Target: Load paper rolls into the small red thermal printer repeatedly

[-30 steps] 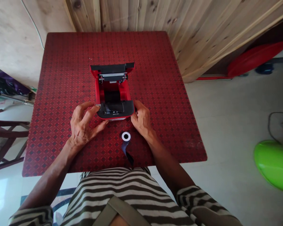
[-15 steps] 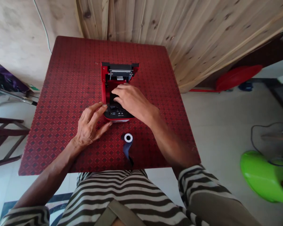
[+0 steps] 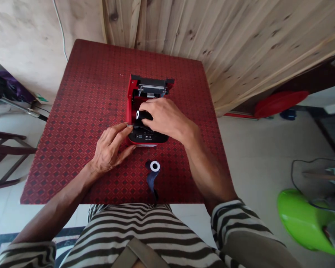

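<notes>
On the table is a red and black label printer (image 3: 147, 139), its lid (image 3: 152, 81) raised at the back. My right hand (image 3: 170, 117) reaches into the body with fingers closed round a black ribbon roll (image 3: 141, 115). The roll's white core end faces left; its other end is hidden by my fingers. My left hand (image 3: 111, 147) grips the printer's front left corner, fingertips on the top edge and thumb low at the front. Closer to me lies a second roll (image 3: 155, 166) with a white core, a strip of dark ribbon trailing from it toward the table's near edge.
The table (image 3: 80, 108) has a red patterned cover and stands against a wooden plank wall (image 3: 167, 29). To the left is a dark wooden chair (image 3: 8, 152). A bright green plastic object (image 3: 298, 219) and a cable are on the right.
My right hand has lifted the black ribbon roll, so its white end now shows inside the printer. My left hand stays at the printer's corner. The whole view has shifted slightly.
</notes>
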Demonstrator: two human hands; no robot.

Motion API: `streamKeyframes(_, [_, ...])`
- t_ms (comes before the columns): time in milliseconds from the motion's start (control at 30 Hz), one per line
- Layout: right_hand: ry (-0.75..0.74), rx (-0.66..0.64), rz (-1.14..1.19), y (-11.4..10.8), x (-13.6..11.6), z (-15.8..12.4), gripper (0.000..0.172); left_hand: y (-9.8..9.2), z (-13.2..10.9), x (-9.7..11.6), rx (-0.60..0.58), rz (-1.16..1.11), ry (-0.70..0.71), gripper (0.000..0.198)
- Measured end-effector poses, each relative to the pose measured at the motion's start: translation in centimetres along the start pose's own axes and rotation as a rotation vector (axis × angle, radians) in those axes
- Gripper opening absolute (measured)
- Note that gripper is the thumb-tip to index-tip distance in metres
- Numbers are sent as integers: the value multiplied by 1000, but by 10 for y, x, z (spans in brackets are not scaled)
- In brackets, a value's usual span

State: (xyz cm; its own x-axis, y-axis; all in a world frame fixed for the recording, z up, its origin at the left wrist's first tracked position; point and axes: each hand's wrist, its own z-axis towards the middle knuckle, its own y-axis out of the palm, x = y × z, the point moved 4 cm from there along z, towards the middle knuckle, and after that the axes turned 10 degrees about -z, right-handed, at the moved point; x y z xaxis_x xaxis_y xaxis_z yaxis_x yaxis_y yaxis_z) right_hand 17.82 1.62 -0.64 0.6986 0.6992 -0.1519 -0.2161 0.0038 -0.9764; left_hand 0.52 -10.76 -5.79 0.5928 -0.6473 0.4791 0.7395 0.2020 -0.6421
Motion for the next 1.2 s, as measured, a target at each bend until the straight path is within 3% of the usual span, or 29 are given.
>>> streamKeyframes(133, [130, 228, 154, -37, 0, -41, 23, 1, -3, -4, -8, -18, -24, 62])
streamKeyframes(233, [332, 438, 321, -39, 35, -78, 25, 3, -3, -5, 6, -28, -18, 63])
streamKeyframes(300, [455, 546, 411, -20, 67, -99, 25, 3, -2, -4, 33, -32, 1, 64])
streamKeyframes(433, [605, 580, 547, 36, 110, -124, 25, 3, -1, -3, 45, -27, 17, 66])
streamKeyframes(533, [615, 530, 557, 65, 112, -128, 25, 2, 0, -3, 36, -16, 14, 65])
streamKeyframes(667, [621, 500, 530, 77, 108, -129, 25, 1, 1, -4, 36, -21, 26, 66])
streamKeyframes(833, [689, 534, 445, 55, 88, -153, 49, 1, 1, -4, 14, -17, 3, 68])
streamKeyframes(867, [728, 555, 410, 46, 79, -163, 46, 1, 1, -4, 10, -14, 0, 67])
streamKeyframes(933, [766, 545, 370, 30, 53, -181, 20, 1, 0, -4, 7, -10, -2, 67])
streamKeyframes(1000, [657, 291, 550, 29, 21, -189, 15, 1, 0, -4, 9, -10, -3, 66])
streamKeyframes(1067, [506, 105, 680, 37, -8, -190, 31, 1, -1, -5, 3, -4, -16, 64])
streamKeyframes(1133, [386, 70, 703, 48, -27, -186, 45, 2, -1, -6, -12, 7, -41, 63])
streamKeyframes(1200, [318, 107, 679, 58, -36, -179, 43, 2, -1, -7, -19, 12, -66, 62])
